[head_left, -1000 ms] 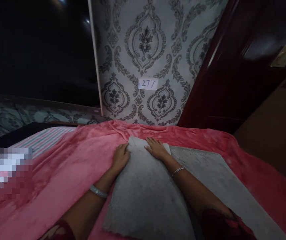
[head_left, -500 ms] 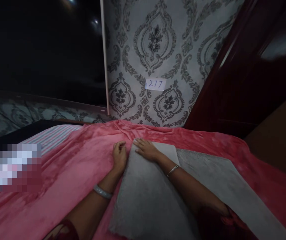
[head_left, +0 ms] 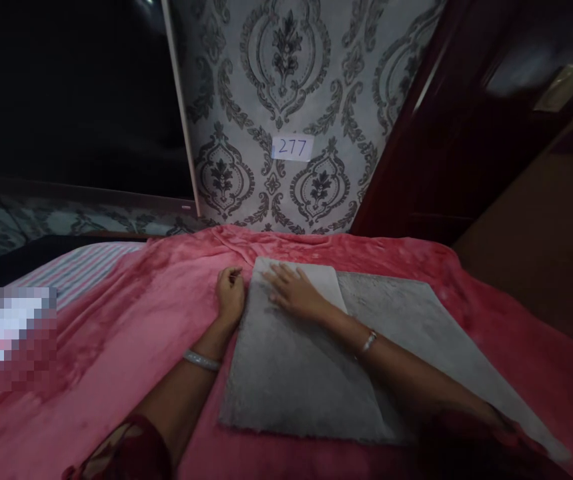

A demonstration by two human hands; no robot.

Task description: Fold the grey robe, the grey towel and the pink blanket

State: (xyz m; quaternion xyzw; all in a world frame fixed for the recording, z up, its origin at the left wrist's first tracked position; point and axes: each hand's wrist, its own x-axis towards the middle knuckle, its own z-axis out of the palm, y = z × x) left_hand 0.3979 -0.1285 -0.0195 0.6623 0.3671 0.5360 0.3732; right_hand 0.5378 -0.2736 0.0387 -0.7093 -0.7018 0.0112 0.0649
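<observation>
A grey plush mat [head_left: 296,380] lies on a pink blanket [head_left: 131,360], its left part folded over to the right on top of the rest. A smooth pale strip [head_left: 327,279] shows at the far end of the fold. My right hand [head_left: 293,291] is flat on the folded layer near its far left corner, fingers spread. Just beside the fold's left edge, my left hand [head_left: 230,293] rests on the blanket with its fingers curled in. I see nothing held in it.
Behind the blanket stands a patterned wall with a paper label [head_left: 293,147] reading 277. A large dark screen [head_left: 76,100] is at the left, above striped cloth [head_left: 89,270]. A dark red door [head_left: 466,133] is at the right.
My right hand has slid a little to the right and nearer over the folded layer. The view has shifted, showing the mat's near edge. My left hand stays curled beside the fold.
</observation>
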